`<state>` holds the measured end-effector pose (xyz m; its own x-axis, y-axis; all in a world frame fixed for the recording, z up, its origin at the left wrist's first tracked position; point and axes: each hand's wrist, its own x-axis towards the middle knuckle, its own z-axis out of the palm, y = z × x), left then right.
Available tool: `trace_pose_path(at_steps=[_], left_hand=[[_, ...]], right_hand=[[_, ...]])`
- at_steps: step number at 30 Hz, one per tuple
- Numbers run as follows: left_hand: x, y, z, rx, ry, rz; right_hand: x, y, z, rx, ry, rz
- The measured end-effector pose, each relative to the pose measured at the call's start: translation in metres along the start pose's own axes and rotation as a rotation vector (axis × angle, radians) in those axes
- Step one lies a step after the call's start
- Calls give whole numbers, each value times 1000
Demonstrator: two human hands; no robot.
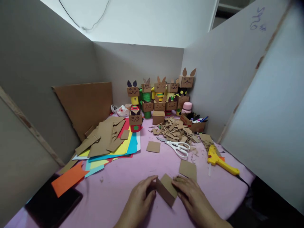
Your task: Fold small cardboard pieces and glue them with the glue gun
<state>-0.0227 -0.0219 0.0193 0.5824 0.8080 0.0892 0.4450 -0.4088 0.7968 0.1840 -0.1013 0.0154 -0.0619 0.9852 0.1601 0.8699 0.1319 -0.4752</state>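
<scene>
We hold a folded cardboard piece [167, 189] at the near middle of the pink table [118, 196], its upper flap tilted up off the surface. Our left hand [140, 198] presses its left edge, fingers curled close with the thumb and fingertips against the card. Our right hand [192, 196] lies on its right side, fingers nearly flat and closed over the edge.

Just beyond the right hand lies a flat cardboard square [187, 169], and farther off a smaller cardboard square [153, 146]. To the right of that rest white scissors [178, 148], with a yellow glue gun [219, 161] near the right wall. Behind the scissors sits a heap of cardboard scraps [175, 129].

On the left lie coloured paper sheets [114, 148] under cardboard offcuts [102, 136], with an orange sheet [68, 179] nearer us, overlapping a dark tablet [52, 205]. Against the far wall stand cardboard rabbit figures [160, 95].
</scene>
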Motion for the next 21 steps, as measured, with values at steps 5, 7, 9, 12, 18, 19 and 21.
trace_pose_path(at_steps=[5, 7, 9, 12, 18, 19, 21], left_hand=[[-14, 2, -2, 31, 43, -56], [-19, 3, -1, 59, 42, -74], [-21, 4, -1, 103, 33, -65], [-20, 3, -2, 164, 19, 13], [-13, 5, -7, 226, -26, 78], [-13, 5, -7, 236, -36, 85], [-12, 4, -5, 264, -52, 116]], right_hand=[[26, -1, -2, 46, 49, -18], [29, 0, 0, 86, 79, -36], [24, 1, 3, 149, 100, -41], [11, 4, 4, 230, 100, -31], [-3, 10, 3, 191, 24, -65], [-1, 10, 3, 176, 13, -68], [3, 10, 3, 157, -3, -76]])
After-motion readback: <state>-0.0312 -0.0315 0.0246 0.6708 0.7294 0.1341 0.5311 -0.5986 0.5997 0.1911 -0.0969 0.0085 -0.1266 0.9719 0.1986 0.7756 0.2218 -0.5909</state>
